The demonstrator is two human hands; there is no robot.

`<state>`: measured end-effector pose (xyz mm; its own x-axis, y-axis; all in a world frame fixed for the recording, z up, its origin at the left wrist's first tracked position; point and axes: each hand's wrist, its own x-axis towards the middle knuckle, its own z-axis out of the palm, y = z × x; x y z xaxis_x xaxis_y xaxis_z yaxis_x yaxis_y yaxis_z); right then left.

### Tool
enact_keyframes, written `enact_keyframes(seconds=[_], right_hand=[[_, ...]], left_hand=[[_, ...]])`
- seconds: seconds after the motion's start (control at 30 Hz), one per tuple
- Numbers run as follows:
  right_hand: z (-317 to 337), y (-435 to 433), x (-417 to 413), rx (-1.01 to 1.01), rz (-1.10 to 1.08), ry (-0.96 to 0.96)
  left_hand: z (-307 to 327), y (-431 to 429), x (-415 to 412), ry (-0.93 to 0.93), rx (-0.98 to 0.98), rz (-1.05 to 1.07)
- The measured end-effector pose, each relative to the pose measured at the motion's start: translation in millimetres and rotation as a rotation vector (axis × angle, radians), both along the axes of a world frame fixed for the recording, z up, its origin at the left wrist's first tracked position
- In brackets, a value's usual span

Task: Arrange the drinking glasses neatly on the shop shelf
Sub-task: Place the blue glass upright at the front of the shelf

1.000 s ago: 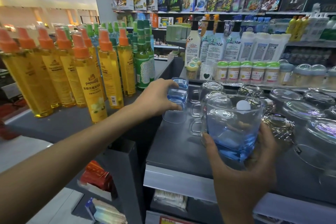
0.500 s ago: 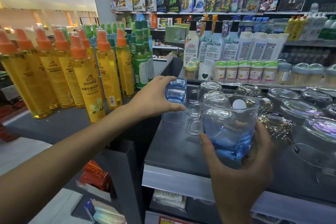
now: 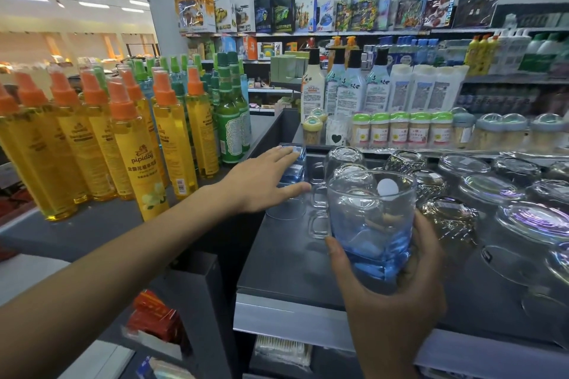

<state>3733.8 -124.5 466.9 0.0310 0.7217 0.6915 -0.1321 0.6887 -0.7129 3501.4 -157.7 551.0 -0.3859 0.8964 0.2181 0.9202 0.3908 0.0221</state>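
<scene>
My right hand [image 3: 394, 301] holds an upright tumbler with a blue-tinted base [image 3: 369, 243] just above the front of the dark grey shelf [image 3: 283, 255]; a white round sticker sits near its rim. Upside-down blue-based glasses [image 3: 292, 169] form a stack at the shelf's far left. My left hand [image 3: 258, 181] rests against that stack with fingers stretched out and loose, thumb across its front. Clear handled mugs [image 3: 345, 160] stand upside down just behind the held tumbler.
Patterned glasses [image 3: 449, 215] and upturned glass bowls [image 3: 489, 188] fill the shelf's right side. Yellow spray bottles [image 3: 135, 157] and green bottles [image 3: 231, 126] stand on the neighbouring shelf to the left. Green-lidded jars [image 3: 400, 132] line the ledge behind.
My left hand's fingers have opened out from their grip on the stacked blue glasses. The right hand with the tumbler has stayed almost still.
</scene>
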Motion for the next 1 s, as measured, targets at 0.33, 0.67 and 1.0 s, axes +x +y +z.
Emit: enact_keyframes(seconds=[0.33, 0.67, 1.0], right_hand=[[2, 0, 1, 0.014, 0.002, 0.002], [3, 0, 1, 0.005, -0.008, -0.016], [5, -1, 0, 0.021, -0.026, -0.015]], left_hand=[[-5, 24, 8, -0.007, 0.144, 0.096], [-13, 31, 9, 0.001, 0.194, 0.113], [-8, 29, 8, 0.058, 0.176, 0.106]])
